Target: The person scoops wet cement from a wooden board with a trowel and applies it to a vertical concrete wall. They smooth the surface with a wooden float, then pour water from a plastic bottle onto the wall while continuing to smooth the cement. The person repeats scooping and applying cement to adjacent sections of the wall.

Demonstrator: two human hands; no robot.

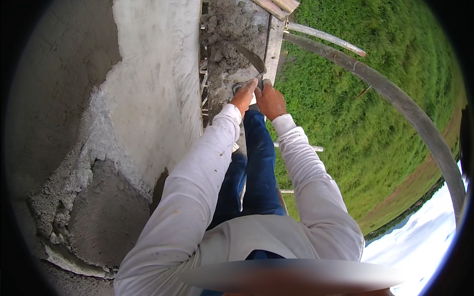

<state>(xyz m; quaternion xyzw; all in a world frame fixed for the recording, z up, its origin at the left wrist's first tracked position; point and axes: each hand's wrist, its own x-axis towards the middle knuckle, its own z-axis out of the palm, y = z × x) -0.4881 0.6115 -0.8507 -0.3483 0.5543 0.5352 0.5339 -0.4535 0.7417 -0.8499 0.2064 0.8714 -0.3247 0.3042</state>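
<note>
My right hand (271, 100) is closed on the handle of a metal trowel (252, 56), whose dark blade angles up and left over the mortar-smeared platform (222, 29). My left hand (243, 97) is closed just beside it, thumb raised near the trowel's handle; what its fingers hold is hidden. Both hands are above my blue-trousered legs (256, 148), which stand on the narrow platform. Lumps of grey wet mortar (219, 52) lie around the blade.
A plastered wall (148, 74) runs along the left, with a rough broken patch (103, 212) low down. Curved-looking scaffold pipes (375, 79) cross the right side, over grass (326, 123) below the platform edge. Wooden boards (276, 7) sit at the top, beyond my hands.
</note>
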